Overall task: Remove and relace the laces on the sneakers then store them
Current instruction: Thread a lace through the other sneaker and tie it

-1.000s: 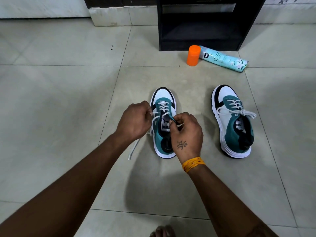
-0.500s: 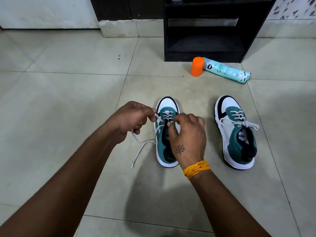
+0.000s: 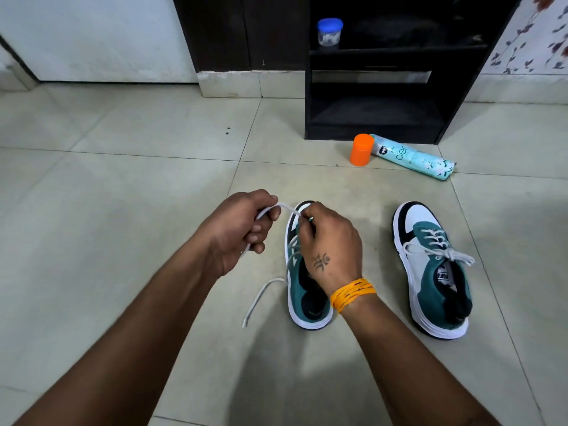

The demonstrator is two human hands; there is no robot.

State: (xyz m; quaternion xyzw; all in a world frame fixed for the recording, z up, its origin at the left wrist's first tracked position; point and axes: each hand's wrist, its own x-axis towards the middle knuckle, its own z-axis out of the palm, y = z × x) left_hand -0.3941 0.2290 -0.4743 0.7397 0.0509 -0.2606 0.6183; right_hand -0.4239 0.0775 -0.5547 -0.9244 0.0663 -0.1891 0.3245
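Two teal, white and black sneakers stand on the tiled floor. The left sneaker (image 3: 307,305) has its white lace (image 3: 261,298) loosened, one end trailing on the floor to its left. My left hand (image 3: 242,232) grips a stretch of that lace, pulled up and left of the shoe. My right hand (image 3: 329,244) hovers over the shoe's front and pinches the lace near the eyelets, hiding the tongue. The right sneaker (image 3: 436,272) sits apart to the right, still laced and tied in a bow.
A black open shelf unit (image 3: 378,87) stands at the back, with a blue-lidded jar (image 3: 329,32) on its upper shelf. An orange cap (image 3: 362,149) and a lying teal spray can (image 3: 415,158) rest on the floor before it.
My left hand has drawn the lace further up and out to the left, and my right hand has moved toward the toe. The view has tilted up, showing more of the shelf.
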